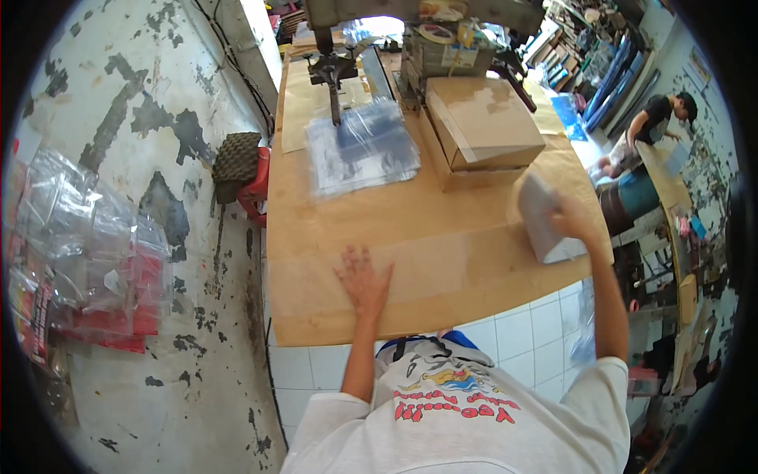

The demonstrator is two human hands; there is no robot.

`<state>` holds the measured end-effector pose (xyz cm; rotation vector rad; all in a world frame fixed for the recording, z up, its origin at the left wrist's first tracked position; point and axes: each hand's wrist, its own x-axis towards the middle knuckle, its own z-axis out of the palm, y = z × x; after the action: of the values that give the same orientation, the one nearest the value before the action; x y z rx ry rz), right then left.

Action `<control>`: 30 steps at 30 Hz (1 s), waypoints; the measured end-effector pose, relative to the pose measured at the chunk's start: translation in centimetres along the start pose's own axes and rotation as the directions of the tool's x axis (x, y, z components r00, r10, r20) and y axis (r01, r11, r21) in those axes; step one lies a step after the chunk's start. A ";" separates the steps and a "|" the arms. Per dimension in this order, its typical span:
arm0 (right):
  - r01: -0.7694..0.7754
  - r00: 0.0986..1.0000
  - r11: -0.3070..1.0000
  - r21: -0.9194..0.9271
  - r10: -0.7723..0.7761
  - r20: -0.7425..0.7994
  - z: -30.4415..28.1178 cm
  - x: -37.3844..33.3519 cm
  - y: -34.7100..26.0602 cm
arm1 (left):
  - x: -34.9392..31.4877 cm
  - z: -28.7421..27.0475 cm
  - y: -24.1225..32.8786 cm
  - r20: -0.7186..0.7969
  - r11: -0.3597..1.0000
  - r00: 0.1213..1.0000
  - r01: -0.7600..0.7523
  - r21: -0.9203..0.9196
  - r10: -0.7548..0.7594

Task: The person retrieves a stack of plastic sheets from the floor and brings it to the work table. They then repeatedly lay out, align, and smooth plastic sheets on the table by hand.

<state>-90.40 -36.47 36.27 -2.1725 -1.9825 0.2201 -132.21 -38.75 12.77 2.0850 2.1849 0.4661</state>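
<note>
My left hand (pixel 365 282) lies flat with its fingers spread on the brown-covered table (pixel 347 225). Beneath and beside it runs a long, see-through plastic strip (pixel 430 268). At the table's right edge, my right hand (pixel 574 219) grips a light grey stack of thin sheets or cards (pixel 540 215); motion blurs it, so its exact kind is unclear. Beyond my left hand is a loose pile of clear plastic sleeves (pixel 363 154). A closed cardboard box (pixel 483 122) stands beyond my right hand.
A metal press arm (pixel 333 75) reaches down over the sleeves from the far side. At left, a red stool (pixel 257 189) stands against the peeling wall, where plastic bags (pixel 95 237) hang. Another person (pixel 655 122) works at a side bench on the right.
</note>
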 end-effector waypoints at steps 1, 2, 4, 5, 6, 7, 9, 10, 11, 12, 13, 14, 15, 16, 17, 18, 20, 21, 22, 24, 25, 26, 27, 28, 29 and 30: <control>0.112 0.986 0.988 -0.109 -0.124 -0.115 -3.2 -0.7 2.2 | 0.1 -0.4 -1.6 -0.011 1.000 1.000 0.013 0.008 -0.013; 0.044 0.995 0.999 0.011 -0.043 -0.086 -6.6 -0.8 2.2 | 0.3 -1.0 -4.2 -0.025 0.999 0.999 0.036 0.033 -0.036; 0.028 0.959 0.997 -0.067 -0.046 -0.281 -12.6 -2.6 5.5 | 1.2 -2.3 -10.2 -0.018 0.993 0.996 0.094 0.067 -0.093; -0.007 0.960 0.994 -0.108 -0.023 -0.278 -16.0 -3.5 4.4 | 1.4 -3.4 -13.9 -0.061 0.977 0.990 0.137 0.163 -0.129; -0.054 0.925 0.992 -0.112 0.008 -0.379 -18.5 -4.3 3.1 | 1.4 -4.8 -18.3 -0.113 0.947 0.980 0.190 0.260 -0.166; -0.096 0.881 0.990 -0.107 0.035 -0.472 -20.4 -4.9 2.2 | 0.7 -5.2 -24.8 -0.124 0.936 0.961 0.271 0.222 -0.249; -0.027 0.867 0.988 0.154 0.100 -0.488 -23.2 -5.9 3.3 | 0.2 -7.1 -32.8 -0.024 0.770 0.839 0.510 0.383 -0.544; 0.058 0.861 0.914 0.401 0.158 -0.483 -23.2 -6.0 4.0 | 0.4 -9.8 -33.3 0.069 0.649 0.697 0.621 0.439 -0.714; 0.045 0.854 0.915 0.401 0.173 -0.491 -23.2 -6.6 4.0 | 1.6 -10.3 -32.4 0.073 0.663 0.711 0.608 0.438 -0.700; 0.009 0.869 0.907 0.421 0.201 -0.453 -22.8 -7.1 3.8 | 2.8 -10.4 -30.9 -0.124 0.725 0.743 0.669 0.165 -0.657; -0.015 0.891 0.896 0.443 0.213 -0.400 -21.9 -7.2 4.0 | 2.2 -10.3 -28.9 -0.322 0.752 0.692 0.650 -0.112 -0.646; 0.019 0.924 0.858 0.514 0.181 -0.336 -19.3 -5.5 3.4 | 0.2 -10.6 -26.5 -0.409 0.851 0.758 0.516 -0.100 -0.508; 0.029 0.942 0.830 0.557 0.164 -0.294 -17.4 -5.1 2.1 | 0.5 -9.3 -22.2 -0.472 0.936 0.812 0.339 -0.096 -0.342; 0.057 0.951 0.811 0.582 0.134 -0.280 -14.5 -4.5 4.1 | 0.9 -10.4 -13.8 -0.402 0.903 0.823 0.281 -0.325 -0.401; 0.087 0.956 0.791 0.606 0.106 -0.275 -12.2 -4.3 6.5 | 0.4 -8.2 -10.3 -0.239 0.811 0.930 0.094 -0.577 -0.278; 0.067 0.967 0.758 0.649 0.112 -0.231 -10.2 -3.7 8.2 | -0.7 -3.4 -9.9 -0.042 0.912 0.974 0.194 -0.362 -0.223; 0.008 0.982 0.660 0.751 0.136 -0.130 -6.6 -3.3 11.3 | -2.8 -2.3 -2.2 -0.020 0.988 1.000 0.021 -0.155 -0.024; -0.022 0.988 0.590 0.807 0.137 -0.074 -5.2 -3.5 12.8 | -3.4 -2.2 -1.4 -0.024 0.987 0.999 0.033 -0.159 -0.037; -0.043 0.985 0.610 0.791 0.159 -0.069 -3.4 -3.3 14.6 | -3.8 -1.8 -0.4 -0.023 0.996 0.999 0.040 -0.084 -0.042; -0.150 0.977 0.622 0.768 0.214 0.017 0.9 -2.6 19.3 | -4.4 -1.1 0.6 -0.011 0.997 0.997 0.072 -0.014 -0.072; -0.241 0.962 0.607 0.758 0.255 0.101 3.6 -2.2 22.7 | -4.2 -0.9 0.0 0.002 0.997 0.997 0.074 -0.006 -0.074; -0.274 0.955 0.611 0.743 0.262 0.137 6.4 -1.7 25.3 | -4.1 -0.8 -0.3 0.019 0.997 0.997 0.075 0.004 -0.075; -0.311 0.946 0.616 0.724 0.271 0.176 9.6 -1.6 27.8 | -4.0 -0.9 -0.3 0.041 0.996 0.995 0.091 0.007 -0.091; -0.314 0.920 0.729 0.609 0.393 0.004 13.9 -1.8 30.7 | -3.5 -1.0 -0.1 0.001 0.998 0.998 0.059 0.010 -0.059; -0.333 0.870 0.817 0.471 0.459 -0.180 16.8 -2.4 32.6 | -3.4 -1.1 0.2 -0.039 0.999 0.999 0.035 0.018 -0.034; -0.484 0.832 0.814 0.320 0.542 -0.119 17.3 -2.0 29.3 | -3.8 -1.0 0.1 -0.021 0.996 0.997 0.077 0.040 -0.076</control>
<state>-66.40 -40.27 12.46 -2.3778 -1.1339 0.3127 -132.15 -42.68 13.21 2.0158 2.2950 0.4401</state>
